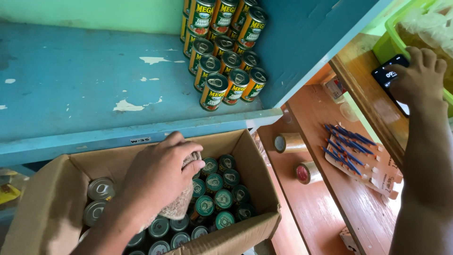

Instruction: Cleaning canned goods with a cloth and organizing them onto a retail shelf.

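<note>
Cardboard box (pixel 245 231), cans (pixel 214 198) half-hidden underhand

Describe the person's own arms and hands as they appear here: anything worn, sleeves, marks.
Both forearms are bare as far as the picture shows, with no sleeve in view. The left hand and right hand wear no gloves. No ring, watch or bracelet is visible on either. Fingernails look short and unpainted. No markings can be made out.

Cans (pixel 222 189) fill the cardboard box (pixel 245 231) before me; behind it, stacked cans (pixel 226 71) sit on the shelf (pixel 85 85); tape rolls (pixel 290 142) lie right.
</note>
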